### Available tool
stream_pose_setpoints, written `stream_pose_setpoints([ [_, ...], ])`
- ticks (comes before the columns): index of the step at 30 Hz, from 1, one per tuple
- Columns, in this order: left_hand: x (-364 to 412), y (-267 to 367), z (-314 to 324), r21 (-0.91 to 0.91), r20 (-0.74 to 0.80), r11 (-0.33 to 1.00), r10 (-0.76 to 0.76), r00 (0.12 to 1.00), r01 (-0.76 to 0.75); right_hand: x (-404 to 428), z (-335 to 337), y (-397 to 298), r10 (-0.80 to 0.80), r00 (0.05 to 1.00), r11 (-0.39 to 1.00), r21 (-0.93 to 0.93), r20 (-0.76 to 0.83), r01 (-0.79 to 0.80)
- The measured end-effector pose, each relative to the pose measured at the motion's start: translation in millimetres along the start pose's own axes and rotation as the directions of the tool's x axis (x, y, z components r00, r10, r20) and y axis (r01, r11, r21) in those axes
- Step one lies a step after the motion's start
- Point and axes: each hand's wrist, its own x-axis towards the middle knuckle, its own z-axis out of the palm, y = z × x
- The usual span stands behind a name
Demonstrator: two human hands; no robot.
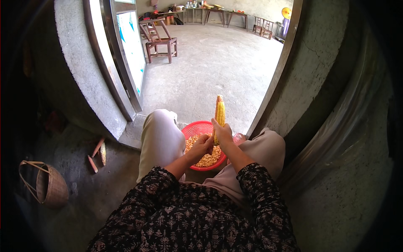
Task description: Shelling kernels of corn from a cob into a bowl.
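An upright ear of yellow corn [221, 113] stands above a red plastic colander basket [198, 124], with a reddish strip bare of kernels along its left side. My right hand [223, 135] wraps around its lower half, thumb pointing up. At the ear's bottom end, the bent fingers of my left hand [201, 147] grip it; the fingertips are partly hidden. Loose corn kernels [209, 160] cover the bottom of the basket, which sits between my knees. Both forearms come from dark patterned sleeves.
On the floor to the left lie several cobs [98, 148] and a woven handled basket [52, 189] on its side. A door frame [126, 104] and concrete walls flank me. Beyond the doorway stand a wooden chair [160, 41] and tables [215, 11] with items on top.
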Motion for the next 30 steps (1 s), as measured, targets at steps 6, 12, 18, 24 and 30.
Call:
stream_pose_setpoints([
  [6,2,-5,-4,-0.061,0.011,0.998,0.01,1.0,-0.009,9,2,8,0.037,0.999,0.991,0.127,-0.012,-0.035],
  [12,2,-3,-7,-0.305,0.038,0.95,-0.057,0.998,0.066,13,3,11,0.02,1.0,0.992,0.122,-0.017,-0.018],
  [18,3,-5,-13,-0.444,0.052,0.878,-0.174,0.983,0.179,5,3,1,0.009,1.0,0.993,0.122,-0.024,-0.006],
  [24,-2,12,2,-0.334,-0.119,0.931,-0.196,0.973,0.147,15,3,9,-0.03,0.996,0.982,0.185,-0.08,0.044],
  [30,0,9,0,-0.183,0.096,0.978,-0.08,0.992,0.097,18,4,10,-0.001,1.0,0.966,0.257,-0.03,0.009],
])
